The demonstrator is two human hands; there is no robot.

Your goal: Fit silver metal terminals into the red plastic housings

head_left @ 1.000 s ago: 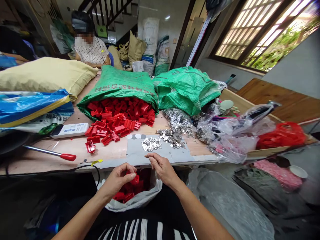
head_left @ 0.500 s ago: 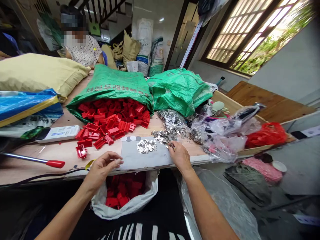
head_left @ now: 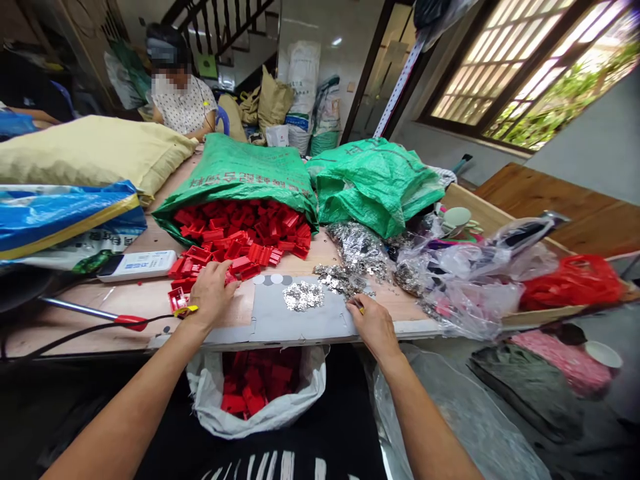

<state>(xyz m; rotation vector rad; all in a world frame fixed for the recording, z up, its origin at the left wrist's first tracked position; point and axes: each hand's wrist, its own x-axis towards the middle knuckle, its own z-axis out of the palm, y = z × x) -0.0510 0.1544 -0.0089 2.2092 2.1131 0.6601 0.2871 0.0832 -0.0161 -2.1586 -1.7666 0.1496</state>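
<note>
The fingertips of the left hand (head_left: 214, 293) were largely lost behind its own back and among the red pieces (head_left: 240, 233) at the front of the pile; its thumb stood a little out to the side, but whether the fingers had closed on a piece could not be told. The right hand (head_left: 373, 325) was bent at the near edge of the darker metal heap (head_left: 337, 277), its thumb and forefinger close together; something small showed at their tips, too small to make out, and whether they gripped it was unclear. The rear of the red pile was covered by the green sack (head_left: 245, 167), and the deeper pieces in the white sack (head_left: 213, 403) below the desk (head_left: 410, 310) sank into shadow.

The red pieces were glossy, bright and box-like, with hollow open sides, tumbled at all angles out of the sack mouth onto the desk. One lone piece by the left wrist was partly blocked by the arm. The small metal pieces (head_left: 303, 296) lay in a flat, silvery patch on the grey sheet (head_left: 280, 325), between the two hands, their single outlines blurring together. Behind the darker heap, a clear bag (head_left: 360, 247) held more glinting metal.
</note>
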